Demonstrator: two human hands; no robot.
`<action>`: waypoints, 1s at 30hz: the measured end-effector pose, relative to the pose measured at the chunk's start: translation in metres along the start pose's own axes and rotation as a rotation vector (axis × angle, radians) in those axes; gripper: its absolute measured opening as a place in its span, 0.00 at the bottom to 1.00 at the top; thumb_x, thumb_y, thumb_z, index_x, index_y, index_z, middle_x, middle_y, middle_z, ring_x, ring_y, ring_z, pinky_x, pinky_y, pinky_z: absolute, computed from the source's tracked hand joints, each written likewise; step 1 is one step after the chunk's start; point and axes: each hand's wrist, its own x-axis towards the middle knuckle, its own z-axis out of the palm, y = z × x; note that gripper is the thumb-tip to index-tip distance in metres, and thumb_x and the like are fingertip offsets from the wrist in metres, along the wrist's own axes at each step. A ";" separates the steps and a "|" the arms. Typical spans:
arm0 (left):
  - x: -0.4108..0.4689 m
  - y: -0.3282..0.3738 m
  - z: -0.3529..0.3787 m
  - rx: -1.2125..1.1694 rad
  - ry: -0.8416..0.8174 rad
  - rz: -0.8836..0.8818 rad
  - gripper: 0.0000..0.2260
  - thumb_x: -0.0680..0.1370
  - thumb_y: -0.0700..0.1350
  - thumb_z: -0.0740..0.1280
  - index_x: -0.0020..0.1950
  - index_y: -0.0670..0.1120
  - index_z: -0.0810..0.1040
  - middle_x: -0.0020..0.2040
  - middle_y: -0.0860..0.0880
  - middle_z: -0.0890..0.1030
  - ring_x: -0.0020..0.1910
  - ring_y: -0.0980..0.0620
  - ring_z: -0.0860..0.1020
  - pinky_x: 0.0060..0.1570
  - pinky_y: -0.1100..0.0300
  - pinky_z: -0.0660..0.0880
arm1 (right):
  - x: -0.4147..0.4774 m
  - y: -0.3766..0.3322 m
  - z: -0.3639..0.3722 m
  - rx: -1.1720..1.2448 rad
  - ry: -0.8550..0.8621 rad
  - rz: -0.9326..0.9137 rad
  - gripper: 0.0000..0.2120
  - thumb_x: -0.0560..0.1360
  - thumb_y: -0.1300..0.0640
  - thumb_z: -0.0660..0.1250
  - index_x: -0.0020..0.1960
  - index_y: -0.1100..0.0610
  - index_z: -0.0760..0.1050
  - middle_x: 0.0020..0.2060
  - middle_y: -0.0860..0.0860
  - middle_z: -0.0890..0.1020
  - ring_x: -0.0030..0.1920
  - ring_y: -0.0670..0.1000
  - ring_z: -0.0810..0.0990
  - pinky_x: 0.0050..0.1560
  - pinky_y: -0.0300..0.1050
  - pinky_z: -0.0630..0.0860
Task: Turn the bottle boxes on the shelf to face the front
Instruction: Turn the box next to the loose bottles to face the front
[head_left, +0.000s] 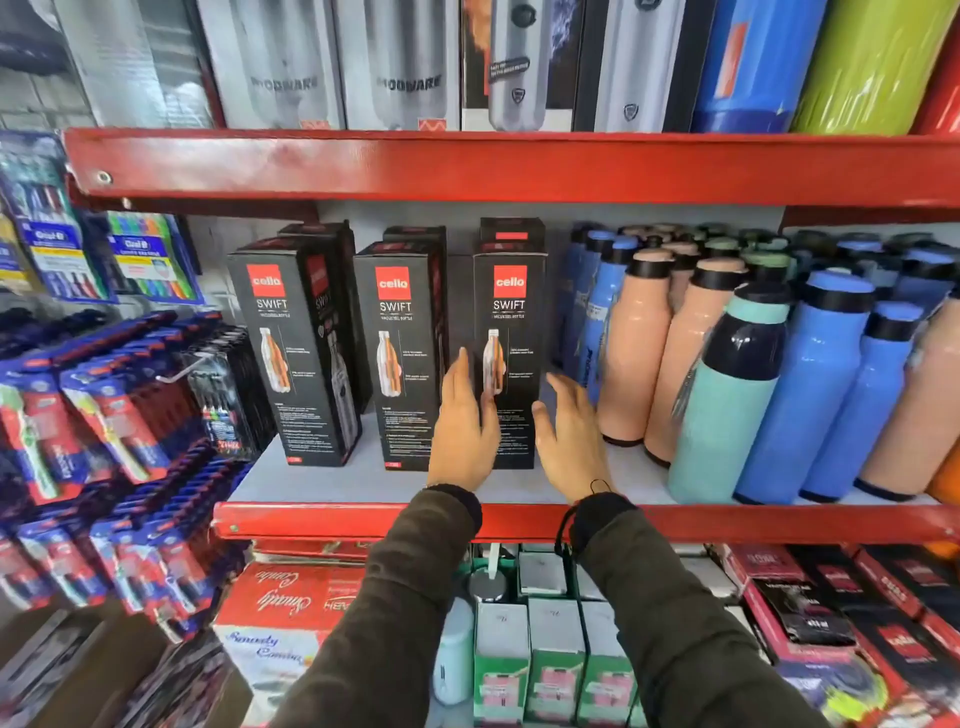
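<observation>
on the grey middle shelf (332, 480), between 2 red rails, stand 3 black "cello swift" bottle boxes in a front row, each with its logo panel facing forward and more black boxes behind. taking the right box (511, 332) as landmark: the middle box (402, 353) stands just left of it with a narrow gap, and the left box (291, 353) stands further left, turned slightly so that its right side panel shows. the left hand (465, 431) lies flat against the landmark's lower left front edge, fingers straight and together, thumb across the front panel; it touches the box but does not close around it. the right hand (571, 431) is open with fingers spread, in front of the landmark's lower right corner; whether it touches the box cannot be told. both wrists emerge from dark sleeves. right of the landmark stand loose bottles (727, 374) in peach, blue and teal, crowded together. left of the landmark, beyond the shelf end, hang toothbrush packs (98, 410).
</observation>
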 end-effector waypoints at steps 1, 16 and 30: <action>0.002 -0.002 0.002 -0.029 -0.001 -0.040 0.27 0.84 0.45 0.56 0.82 0.48 0.52 0.82 0.47 0.59 0.79 0.50 0.61 0.71 0.62 0.60 | 0.002 0.002 0.004 0.059 -0.023 0.046 0.22 0.82 0.52 0.58 0.74 0.57 0.63 0.72 0.55 0.70 0.70 0.56 0.69 0.66 0.46 0.66; 0.015 -0.027 0.010 -0.349 -0.019 -0.292 0.20 0.84 0.43 0.60 0.77 0.48 0.69 0.67 0.47 0.79 0.61 0.58 0.77 0.54 0.79 0.69 | 0.008 0.019 0.028 0.319 0.065 0.104 0.13 0.79 0.58 0.65 0.64 0.55 0.76 0.56 0.51 0.84 0.49 0.36 0.80 0.52 0.25 0.72; 0.010 -0.012 0.004 -0.581 -0.029 -0.191 0.21 0.81 0.41 0.57 0.70 0.53 0.78 0.67 0.51 0.77 0.69 0.47 0.76 0.67 0.39 0.75 | 0.016 0.005 0.005 0.399 0.129 0.100 0.28 0.60 0.34 0.78 0.55 0.39 0.73 0.48 0.31 0.82 0.49 0.36 0.81 0.46 0.28 0.75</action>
